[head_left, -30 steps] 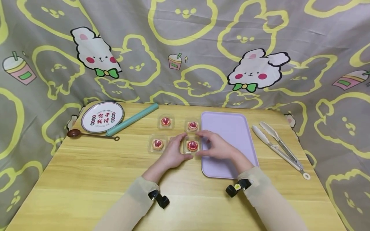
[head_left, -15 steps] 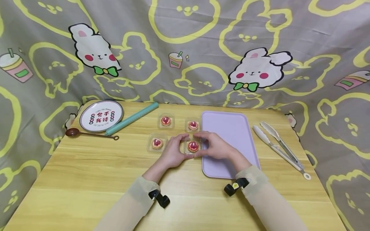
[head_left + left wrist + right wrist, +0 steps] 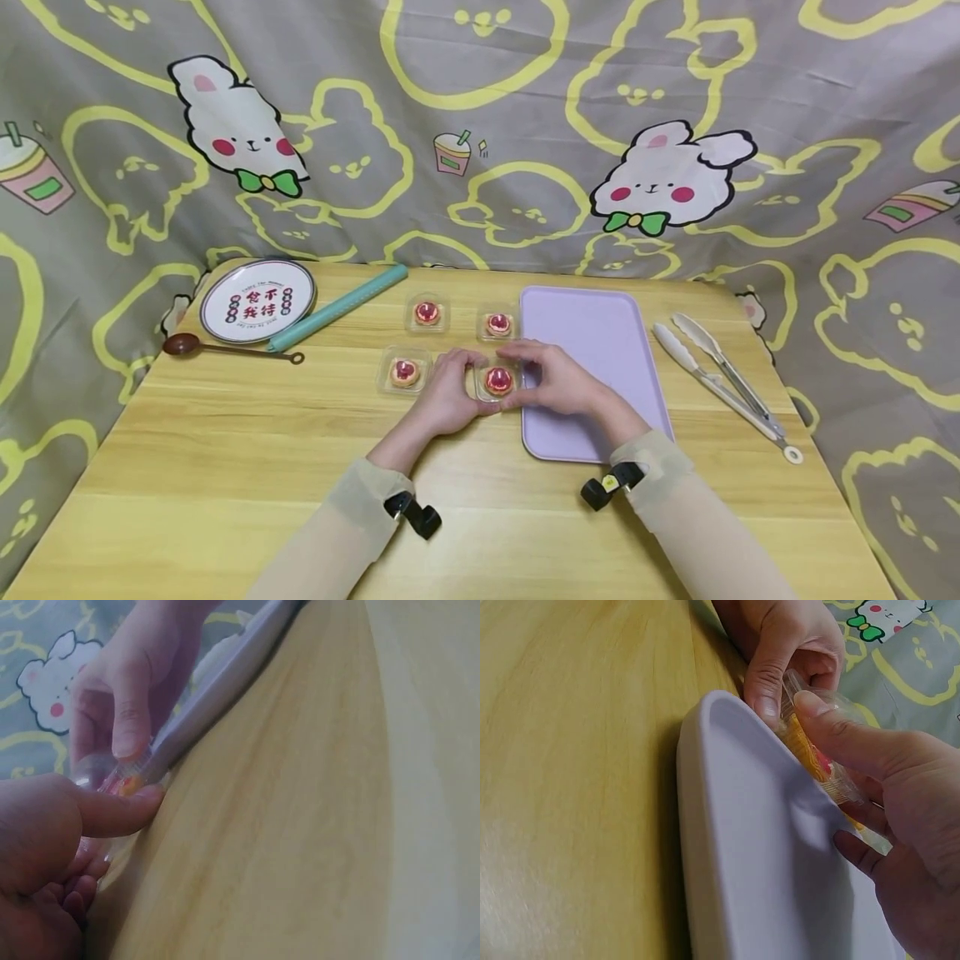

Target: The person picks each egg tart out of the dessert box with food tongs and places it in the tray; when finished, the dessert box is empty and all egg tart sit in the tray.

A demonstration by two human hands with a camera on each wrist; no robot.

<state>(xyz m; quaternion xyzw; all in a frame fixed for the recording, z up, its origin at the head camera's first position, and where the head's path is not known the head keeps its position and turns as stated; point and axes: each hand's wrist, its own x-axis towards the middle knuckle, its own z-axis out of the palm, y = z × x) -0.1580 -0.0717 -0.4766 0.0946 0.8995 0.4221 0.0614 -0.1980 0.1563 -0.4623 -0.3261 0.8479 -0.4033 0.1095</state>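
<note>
In the head view, my left hand and right hand hold a clear plastic box from its two sides, thumbs at the near edge. A red-topped tart sits in the box. The right wrist view shows the right thumb and fingers around the box's clear wall, beside the lilac tray. Seen from the left wrist, the left thumb lies along the box's near side, and the right thumb points down at it. Three more boxed tarts stand close by: front left, back left, back right.
The lilac tray lies right of the boxes, under the right wrist. Tongs rest farther right. At the left are a printed plate, a teal stick-shaped tube and a brown spoon. A patterned curtain hangs behind the table.
Both hands have drawn slightly together around the near right box, and the thumbs now almost meet at its front. The head view has shifted a little. The other boxes stay in place.
</note>
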